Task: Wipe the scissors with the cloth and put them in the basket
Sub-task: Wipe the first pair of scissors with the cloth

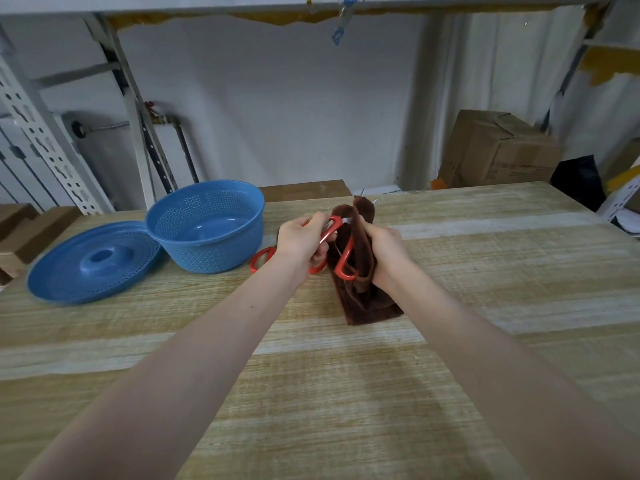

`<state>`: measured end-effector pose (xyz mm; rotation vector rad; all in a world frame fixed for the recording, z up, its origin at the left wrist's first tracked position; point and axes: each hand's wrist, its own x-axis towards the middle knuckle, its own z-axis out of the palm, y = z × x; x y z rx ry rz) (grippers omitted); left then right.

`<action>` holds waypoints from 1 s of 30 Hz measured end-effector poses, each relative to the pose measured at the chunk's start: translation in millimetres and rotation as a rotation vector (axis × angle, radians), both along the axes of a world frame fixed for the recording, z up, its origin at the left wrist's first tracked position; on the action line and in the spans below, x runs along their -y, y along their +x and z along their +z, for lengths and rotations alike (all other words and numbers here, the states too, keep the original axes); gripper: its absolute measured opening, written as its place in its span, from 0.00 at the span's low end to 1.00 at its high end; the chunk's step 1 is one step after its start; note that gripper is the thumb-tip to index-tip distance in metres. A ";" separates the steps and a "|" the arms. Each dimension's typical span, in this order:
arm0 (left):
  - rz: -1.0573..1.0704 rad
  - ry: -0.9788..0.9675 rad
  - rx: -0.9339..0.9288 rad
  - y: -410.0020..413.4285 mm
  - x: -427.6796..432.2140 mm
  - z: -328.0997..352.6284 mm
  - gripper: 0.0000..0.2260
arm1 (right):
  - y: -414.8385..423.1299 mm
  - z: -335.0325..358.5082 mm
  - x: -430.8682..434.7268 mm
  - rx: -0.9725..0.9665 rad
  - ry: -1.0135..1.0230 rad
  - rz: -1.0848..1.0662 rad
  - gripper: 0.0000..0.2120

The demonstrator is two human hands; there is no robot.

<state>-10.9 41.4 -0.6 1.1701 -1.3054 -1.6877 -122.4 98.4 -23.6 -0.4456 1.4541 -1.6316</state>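
a person wipes a pair of red-handled scissors (345, 263) above a wooden table (346, 393), the left hand (303, 242) curled around one red handle while the right hand (386, 252) closes its fingers on a brown cloth (367, 299) bunched round the blades; the cloth's lower end trails onto the tabletop. the scissors are held clear of the table between the two hands, their handles splayed apart, and what looks like a metal tip shows just past the cloth's upper edge. the blue perforated basket (214, 258) stands just left of the hands with no scissors in it, its matching lid (93, 268) lying beside it with its edge against the basket's wall. a second red-handled pair (263, 259) appears to lie on the table behind the left wrist, though the hand hides most of it. the wiping looks under way, the drop into the basket not yet made. the risk from here lies in the splayed handles: blades likely open inside the cloth could bite the fabric or the right palm if the hand squeezes or pulls hard, and the trailing cloth could drag the pair lying on the table
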 end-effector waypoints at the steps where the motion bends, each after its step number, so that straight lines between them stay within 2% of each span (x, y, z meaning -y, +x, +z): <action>1: 0.000 -0.002 0.004 0.5 -0.1 1.2 0.08 | 0.3 -0.9 -1.2 0.003 -0.004 0.009 0.14; 9: -0.049 -0.099 0.118 5.8 1.7 4.7 0.11 | -2.1 4.9 -5.5 -0.122 -0.009 0.051 0.07; 14: -0.079 -0.146 0.220 12.3 12.2 15.6 0.08 | -5.1 8.9 -4.2 -0.109 0.026 0.113 0.11; 16: -0.084 -0.090 0.179 13.1 11.8 21.3 0.09 | -6.3 9.1 -3.1 -0.041 0.040 0.108 0.13; 19: -0.064 0.120 -0.047 21.0 9.1 24.7 0.13 | -9.2 5.6 -1.6 0.048 0.081 0.061 0.15; 21: -0.078 0.146 -0.133 22.4 4.8 15.7 0.16 | -7.5 2.7 0.7 0.111 0.083 0.023 0.16; 23: -0.167 0.083 -0.029 14.7 -8.7 2.0 0.18 | -4.0 1.1 4.3 0.157 0.083 -0.017 0.17; 25: -0.273 -0.033 0.151 2.5 -24.2 -6.4 0.11 | 0.2 1.0 6.7 0.177 0.085 -0.029 0.17; 26: -0.281 -0.110 0.233 -2.6 -28.1 -8.7 0.09 | 2.7 1.6 6.7 0.177 0.085 -0.033 0.16; 30: -0.252 -0.343 0.425 -10.6 -28.9 -12.5 0.11 | 6.7 0.2 5.3 0.166 0.083 -0.032 0.15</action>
